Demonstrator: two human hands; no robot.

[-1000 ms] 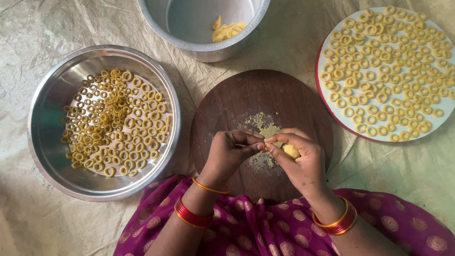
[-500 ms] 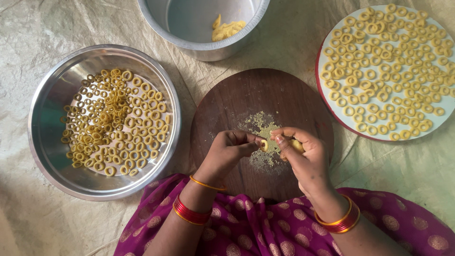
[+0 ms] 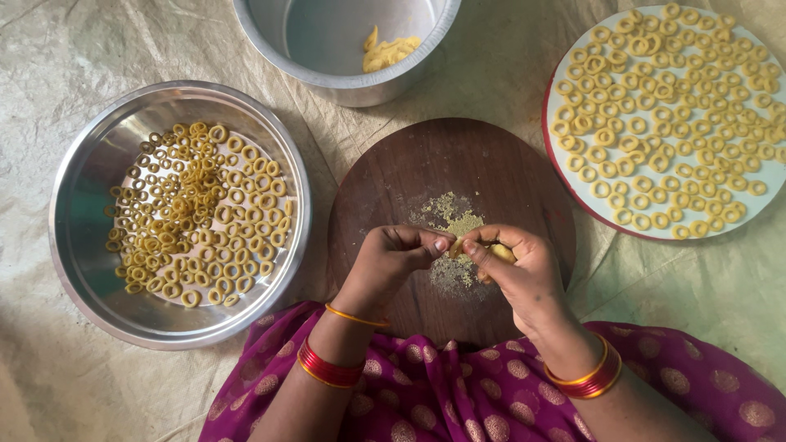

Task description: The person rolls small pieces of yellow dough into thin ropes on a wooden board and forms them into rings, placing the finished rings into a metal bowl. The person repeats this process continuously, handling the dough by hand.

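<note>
Yellow dough lump (image 3: pixel 499 250) pinched between both hands' fingertips, left (image 3: pixel 391 260), right (image 3: pixel 520 270), above round wooden board (image 3: pixel 426 164).

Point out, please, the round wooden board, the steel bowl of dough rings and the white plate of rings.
Round wooden board (image 3: pixel 426 164): head view, bare upper surface.
Steel bowl (image 3: pixel 82 205): head view, inner left wall.
White plate (image 3: pixel 757 209): head view, bare lower-right edge.

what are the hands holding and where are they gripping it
A small lump of yellow dough sits in the right hand; the left hand pinches its near end.
</note>
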